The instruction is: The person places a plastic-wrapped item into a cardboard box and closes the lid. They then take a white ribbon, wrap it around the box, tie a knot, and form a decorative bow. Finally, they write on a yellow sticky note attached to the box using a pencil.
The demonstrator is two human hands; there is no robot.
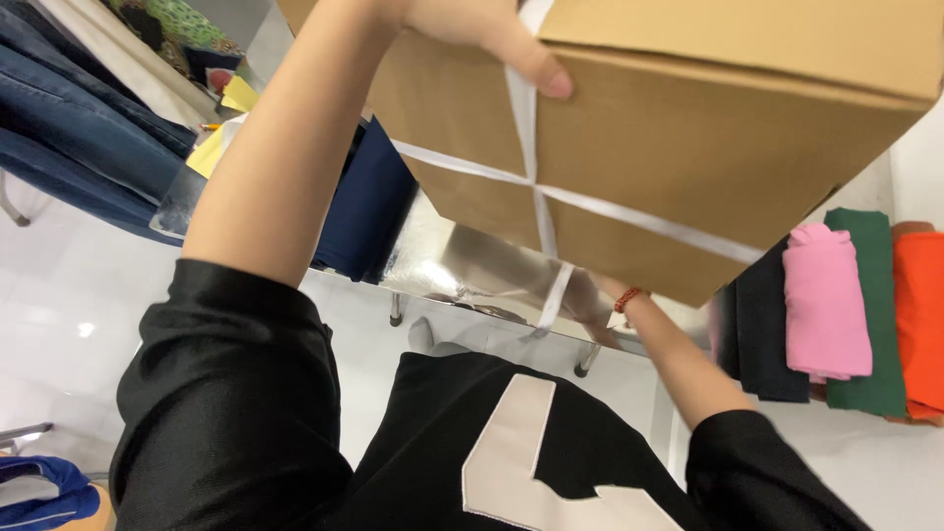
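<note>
We are holding a brown cardboard box point(688, 147) up in front of the chest, and it is filling the upper right of the head view. White strapping tape point(531, 182) is crossing on its near face, with one loose tail hanging down below the bottom edge. Our left hand point(492, 34) is gripping the box from above at its upper edge, thumb pressed flat on the near face right beside the vertical strap; the remaining fingers are hidden over the top, so we are reading it as closed on the box. Our right hand point(605, 300), wearing a red bead bracelet point(627, 297), is reaching under the lower edge of the box; it is mostly hidden behind the cardboard, so we cannot tell how its fingers are set, though it appears to be supporting the underside. The box is tilted, its long axis running from upper left down to lower right, so it is lying between the two hands, the left above and the right below. Beneath it a shiny metal table point(462, 261) is showing, with dark folded garments point(369, 202) on it. To the right, pink point(824, 300), green point(870, 315) and orange point(919, 315) folded cloths are lying side by side, touching.
</note>
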